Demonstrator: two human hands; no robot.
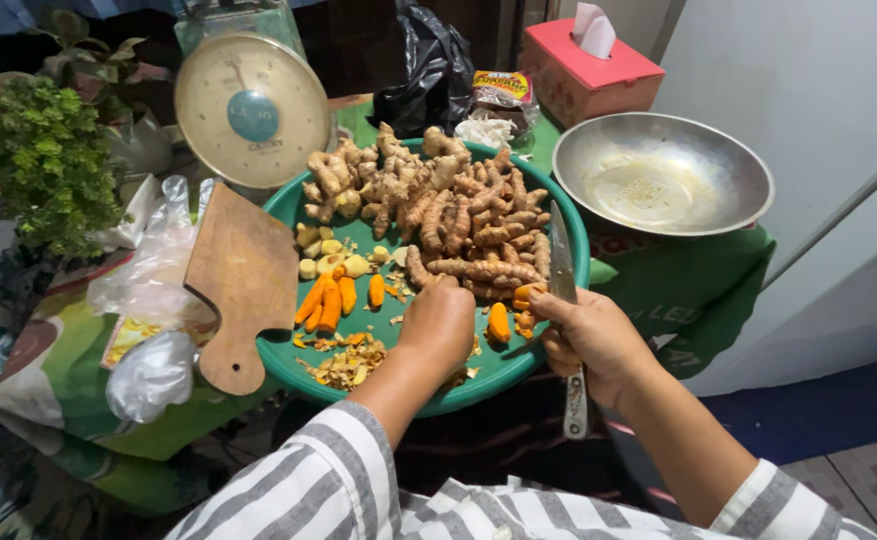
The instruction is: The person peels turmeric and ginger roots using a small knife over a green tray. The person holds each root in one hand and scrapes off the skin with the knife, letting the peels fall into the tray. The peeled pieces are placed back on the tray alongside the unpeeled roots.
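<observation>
On the cluttered green-clothed table [699, 290] I see a round green plastic basin [304, 365] holding unpeeled turmeric roots [469, 225] and peeled orange pieces [327, 300]. My left hand [439, 320] curls closed over a root in the basin; my right hand [594, 340] grips a steel knife [563, 265], blade pointing away from me.

The scene is viewed from a single head-worn camera, angled steeply downward and forward. A green tray [299, 360] is seen close, centred in frame.
</observation>
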